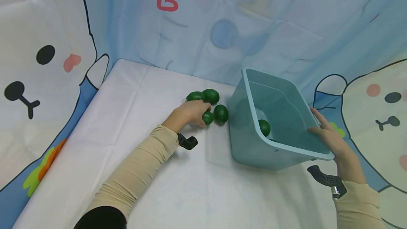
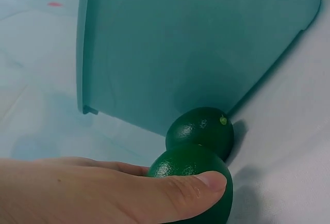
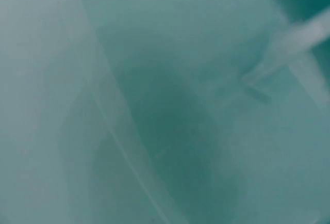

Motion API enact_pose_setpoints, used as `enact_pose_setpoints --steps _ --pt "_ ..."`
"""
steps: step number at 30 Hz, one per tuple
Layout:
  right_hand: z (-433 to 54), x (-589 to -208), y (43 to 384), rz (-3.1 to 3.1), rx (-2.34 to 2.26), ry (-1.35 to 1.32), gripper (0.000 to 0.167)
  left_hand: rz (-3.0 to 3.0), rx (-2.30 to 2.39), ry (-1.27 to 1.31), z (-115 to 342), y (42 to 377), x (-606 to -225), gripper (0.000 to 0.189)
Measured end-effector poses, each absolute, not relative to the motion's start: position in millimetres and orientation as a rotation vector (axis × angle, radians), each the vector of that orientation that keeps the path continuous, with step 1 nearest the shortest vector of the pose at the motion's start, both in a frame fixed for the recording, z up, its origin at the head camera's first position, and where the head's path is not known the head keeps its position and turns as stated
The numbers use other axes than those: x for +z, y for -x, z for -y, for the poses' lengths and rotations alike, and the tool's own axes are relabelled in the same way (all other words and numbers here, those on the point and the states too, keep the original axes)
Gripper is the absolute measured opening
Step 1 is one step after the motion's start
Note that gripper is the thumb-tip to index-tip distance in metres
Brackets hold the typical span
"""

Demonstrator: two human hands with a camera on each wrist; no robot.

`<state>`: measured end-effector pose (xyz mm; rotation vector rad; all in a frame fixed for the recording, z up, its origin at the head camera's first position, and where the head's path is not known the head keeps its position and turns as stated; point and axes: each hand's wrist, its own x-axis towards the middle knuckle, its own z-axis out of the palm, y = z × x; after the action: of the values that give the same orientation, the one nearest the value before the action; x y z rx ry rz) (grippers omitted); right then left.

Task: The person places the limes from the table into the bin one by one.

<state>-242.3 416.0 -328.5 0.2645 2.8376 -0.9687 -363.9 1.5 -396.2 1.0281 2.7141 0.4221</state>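
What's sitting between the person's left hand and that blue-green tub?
One loose green fruit lies between the left hand, which pinches another green fruit, and the blue-green tub; the head and left wrist views both show it.

Bright head view, soft shadows; L wrist w/ glints on fruit (image 2: 201,131); R v. blurry

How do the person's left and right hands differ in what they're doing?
The left hand pinches a green fruit; the right hand grips a blue-green bin by its rim. The left hand is down near the white tabletop, while the right hand is up at the bin's edge. Both hands emerge from beige sleeves.
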Motion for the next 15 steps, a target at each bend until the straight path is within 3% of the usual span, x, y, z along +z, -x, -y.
enact_pose_setpoints --steps 15 --pt "-416.5 -328.2 243.2 -2.832 -0.978 -0.256 0.068 -2.752 0.481 -0.994 3.1 364.1 -387.7 0.057"
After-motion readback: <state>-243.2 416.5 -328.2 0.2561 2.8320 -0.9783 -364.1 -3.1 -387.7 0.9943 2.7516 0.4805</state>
